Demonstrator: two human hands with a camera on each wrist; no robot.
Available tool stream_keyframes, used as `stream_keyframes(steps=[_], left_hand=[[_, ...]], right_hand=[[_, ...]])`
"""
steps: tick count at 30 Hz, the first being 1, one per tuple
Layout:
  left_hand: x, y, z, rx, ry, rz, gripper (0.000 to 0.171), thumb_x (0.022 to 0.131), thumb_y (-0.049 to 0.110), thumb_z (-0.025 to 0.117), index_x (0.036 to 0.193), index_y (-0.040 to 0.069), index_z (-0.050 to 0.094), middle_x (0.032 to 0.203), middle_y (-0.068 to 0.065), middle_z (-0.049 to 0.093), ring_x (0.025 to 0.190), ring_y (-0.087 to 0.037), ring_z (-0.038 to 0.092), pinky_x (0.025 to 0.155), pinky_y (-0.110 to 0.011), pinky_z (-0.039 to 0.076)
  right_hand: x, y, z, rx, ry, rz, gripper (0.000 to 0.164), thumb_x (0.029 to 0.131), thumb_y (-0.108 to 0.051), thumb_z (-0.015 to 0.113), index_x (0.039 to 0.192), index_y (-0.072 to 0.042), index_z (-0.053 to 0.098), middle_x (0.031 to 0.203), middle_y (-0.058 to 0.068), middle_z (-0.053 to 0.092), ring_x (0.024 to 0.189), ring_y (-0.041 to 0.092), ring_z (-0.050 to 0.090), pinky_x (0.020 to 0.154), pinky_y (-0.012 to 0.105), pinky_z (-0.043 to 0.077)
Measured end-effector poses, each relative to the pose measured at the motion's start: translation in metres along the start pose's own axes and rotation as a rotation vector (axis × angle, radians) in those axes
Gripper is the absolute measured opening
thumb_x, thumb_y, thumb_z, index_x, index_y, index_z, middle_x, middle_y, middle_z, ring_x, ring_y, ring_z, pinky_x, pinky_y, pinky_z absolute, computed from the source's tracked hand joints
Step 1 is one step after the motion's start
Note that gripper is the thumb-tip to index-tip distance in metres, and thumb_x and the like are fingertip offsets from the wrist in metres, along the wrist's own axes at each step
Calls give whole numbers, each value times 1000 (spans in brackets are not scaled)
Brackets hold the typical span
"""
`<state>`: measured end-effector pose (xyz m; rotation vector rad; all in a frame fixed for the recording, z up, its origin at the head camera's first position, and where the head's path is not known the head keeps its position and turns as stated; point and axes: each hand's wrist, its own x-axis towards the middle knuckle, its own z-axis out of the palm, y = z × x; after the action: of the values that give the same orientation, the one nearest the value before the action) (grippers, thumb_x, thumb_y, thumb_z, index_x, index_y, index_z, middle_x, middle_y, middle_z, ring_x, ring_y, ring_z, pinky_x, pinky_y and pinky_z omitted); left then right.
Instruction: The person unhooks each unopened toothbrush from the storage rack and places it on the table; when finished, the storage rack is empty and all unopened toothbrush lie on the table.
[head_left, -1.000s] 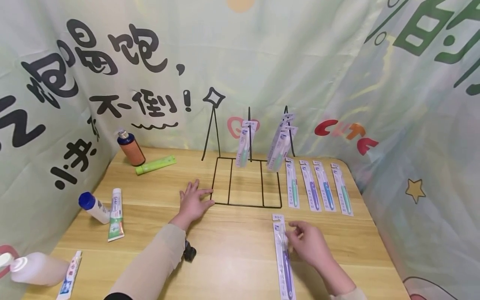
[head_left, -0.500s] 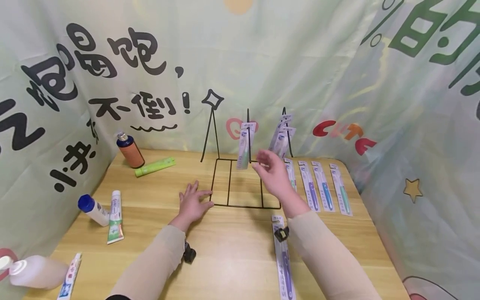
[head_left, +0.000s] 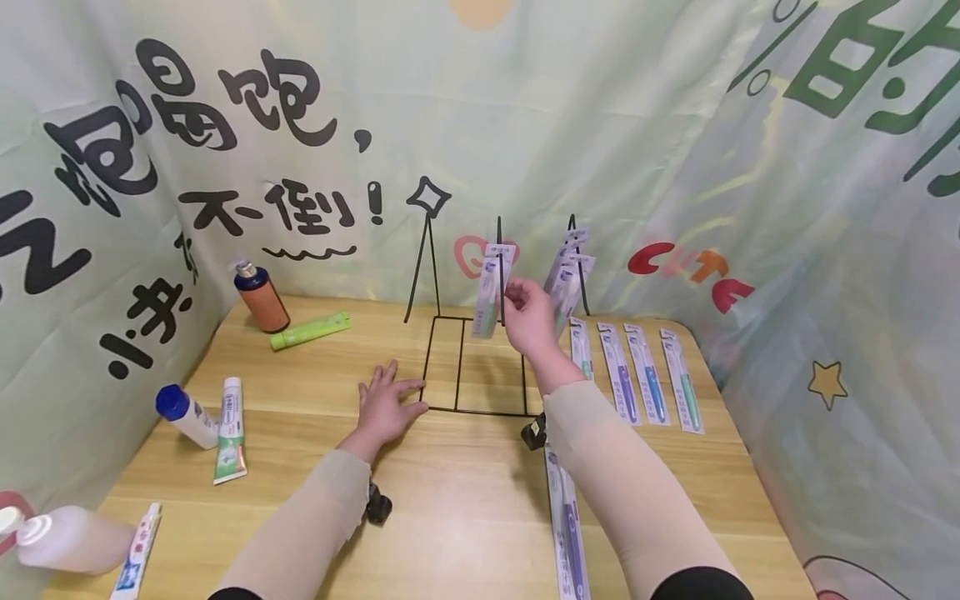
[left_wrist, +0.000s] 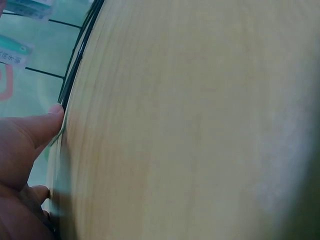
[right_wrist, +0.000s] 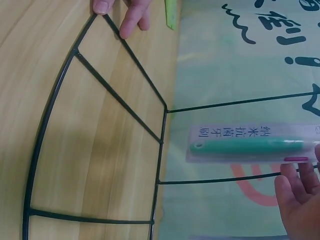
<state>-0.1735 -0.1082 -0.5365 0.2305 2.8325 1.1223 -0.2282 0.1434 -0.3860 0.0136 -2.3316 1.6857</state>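
Note:
A black wire rack [head_left: 459, 367] stands on the table. My left hand [head_left: 386, 408] lies at its front left corner, thumb [left_wrist: 56, 109] against the bar and fingers spread. From the rack's middle hook hangs a packaged toothbrush [head_left: 491, 296] with a green handle [right_wrist: 245, 146]. My right hand [head_left: 528, 317] is beside that pack, its loosely bent fingertips right at the edge. More packaged toothbrushes [head_left: 572, 275] hang on the right hook, partly behind my right hand. A purple packaged toothbrush [head_left: 572, 533] lies on the table under my right forearm, its upper end partly covered.
Several packaged toothbrushes [head_left: 654, 375] lie in a row right of the rack. On the left are an orange and blue bottle [head_left: 262, 298], a green tube [head_left: 311, 330], a blue-capped bottle [head_left: 191, 417], toothpaste tubes [head_left: 231, 433] and a pump bottle [head_left: 78, 540]. Printed curtains surround the table.
My right hand has left the purple toothbrush pack on the table and moved forward and left to the pack on the middle hook. My left hand has stayed at the rack's corner.

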Motion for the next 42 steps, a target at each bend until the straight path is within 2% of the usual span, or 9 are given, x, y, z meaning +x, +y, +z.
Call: stream_keyframes(steps=[3, 6, 16, 25, 29, 33, 36, 39, 42], left_hand=[[0, 0, 0, 0, 5, 3, 42, 96, 29, 79, 135, 13, 73, 172, -27, 18, 159, -52, 6, 121, -74, -8], [0, -1, 1, 0, 1, 1, 43, 96, 29, 79, 135, 13, 73, 172, -27, 18, 159, -52, 5, 121, -74, -8], [-2, -2, 3, -13, -17, -5, 44, 96, 30, 80, 136, 14, 72, 173, -26, 16, 159, -51, 4, 121, -73, -10], [-3, -1, 5, -9, -2, 1, 42, 95, 28, 80, 134, 13, 73, 172, -27, 18, 158, -52, 6, 121, -75, -7], [-3, 0, 6, -8, -11, -2, 44, 96, 30, 80, 135, 13, 73, 173, -26, 17, 159, -52, 5, 121, -75, -8], [-3, 1, 5, -3, -10, -8, 45, 96, 30, 79, 137, 13, 72, 173, -26, 17, 158, -52, 5, 120, -75, -9], [-2, 1, 3, -8, -5, -8, 46, 96, 30, 80, 137, 12, 71, 173, -26, 17, 159, -52, 4, 120, -74, -9], [-1, 1, 2, -6, -9, -4, 46, 96, 30, 80, 137, 12, 71, 173, -26, 16, 159, -52, 4, 120, -74, -10], [0, 1, 0, 0, -16, -1, 46, 96, 31, 79, 138, 13, 71, 173, -26, 15, 159, -52, 2, 120, -74, -11]], right_hand=[[-1, 3, -1, -29, 38, -16, 18, 100, 6, 62, 117, 8, 68, 110, 24, 69, 100, 33, 64, 92, 41, 54], [-4, 5, -2, -38, 63, -26, 14, 100, 5, 62, 112, 7, 70, 106, 22, 70, 95, 31, 63, 86, 38, 53], [-15, 6, -6, -18, 94, -35, 11, 102, 4, 62, 110, 6, 70, 102, 20, 70, 92, 27, 62, 82, 32, 51], [-40, 7, -22, -38, 128, -111, 12, 100, 5, 64, 110, 7, 70, 105, 22, 71, 96, 33, 66, 84, 36, 55], [-66, 10, -45, -88, 131, -188, 12, 97, 7, 67, 108, 7, 72, 100, 21, 74, 91, 30, 69, 76, 29, 58], [-100, 16, -80, -68, 108, -269, 14, 93, 13, 68, 105, 7, 72, 96, 21, 74, 84, 17, 68, 69, 21, 58], [-127, 24, -109, -22, 87, -308, 14, 90, 19, 67, 101, 11, 71, 92, 22, 73, 79, 10, 67, 67, 20, 60], [-155, 36, -138, -19, 66, -255, 13, 91, 22, 65, 100, 14, 70, 89, 18, 71, 77, 7, 67, 66, 23, 61], [-179, 51, -163, -49, 24, -74, 12, 94, 18, 63, 105, 15, 69, 89, 14, 72, 76, 8, 68, 64, 28, 63]])
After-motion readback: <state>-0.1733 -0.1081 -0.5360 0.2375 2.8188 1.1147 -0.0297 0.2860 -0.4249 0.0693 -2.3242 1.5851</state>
